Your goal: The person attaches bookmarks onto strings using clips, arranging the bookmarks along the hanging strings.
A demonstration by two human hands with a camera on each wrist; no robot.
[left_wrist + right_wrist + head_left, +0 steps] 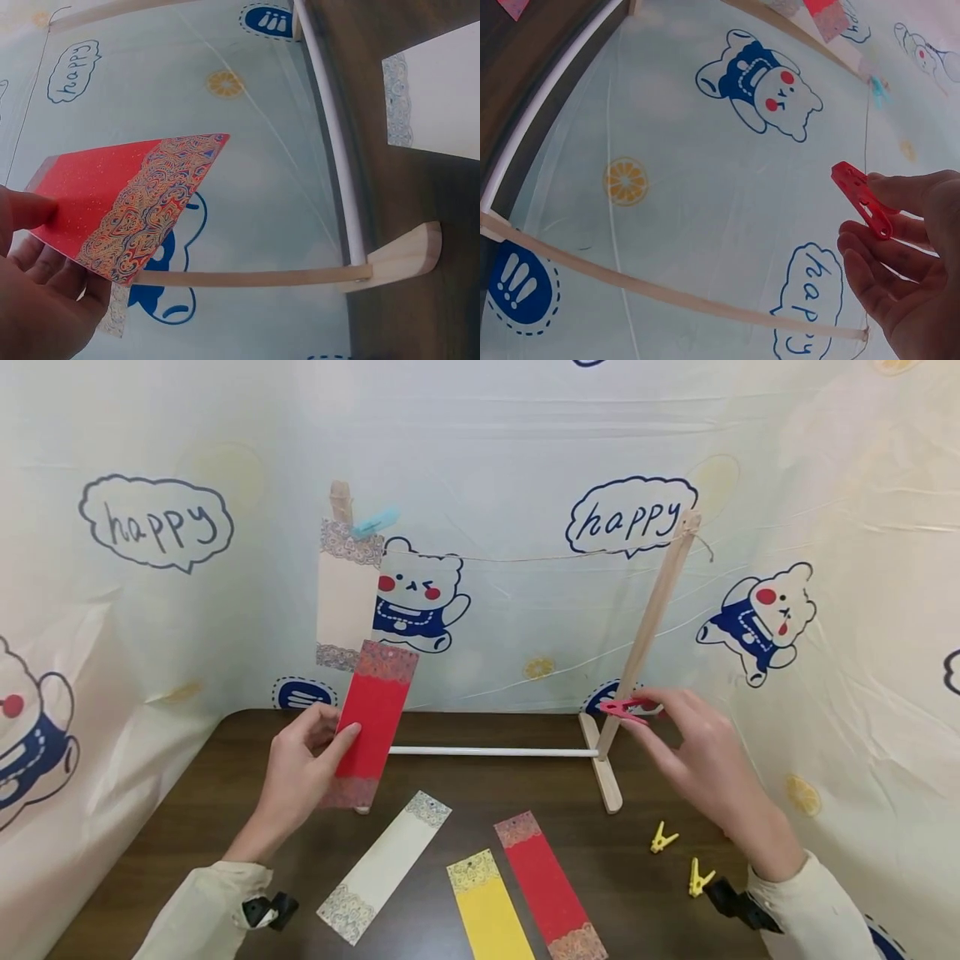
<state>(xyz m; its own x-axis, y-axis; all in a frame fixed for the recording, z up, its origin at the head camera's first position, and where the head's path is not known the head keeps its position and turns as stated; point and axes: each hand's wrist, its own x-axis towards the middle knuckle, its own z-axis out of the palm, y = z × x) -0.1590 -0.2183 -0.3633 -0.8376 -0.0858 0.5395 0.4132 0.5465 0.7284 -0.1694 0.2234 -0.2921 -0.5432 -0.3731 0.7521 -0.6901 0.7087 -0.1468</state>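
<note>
My left hand (298,768) pinches a red paper strip (377,714) with patterned ends, thumb in front and fingers behind. In the left wrist view the thumb presses on the red face of that strip (105,187). My right hand (701,760) holds a red clothespin (628,708) between thumb and fingers, near the right post. The same clothespin (862,201) shows in the right wrist view. Behind the held strip, a white strip (347,597) hangs by a blue clothespin (375,523) at the left end of the string (517,559).
A wooden post (652,627) stands on a foot (602,768), joined to the left side by a white rod (495,752). White (386,864), yellow (491,910) and red strips (551,885) lie on the dark table (225,793). Two yellow clothespins (663,838) lie at the right.
</note>
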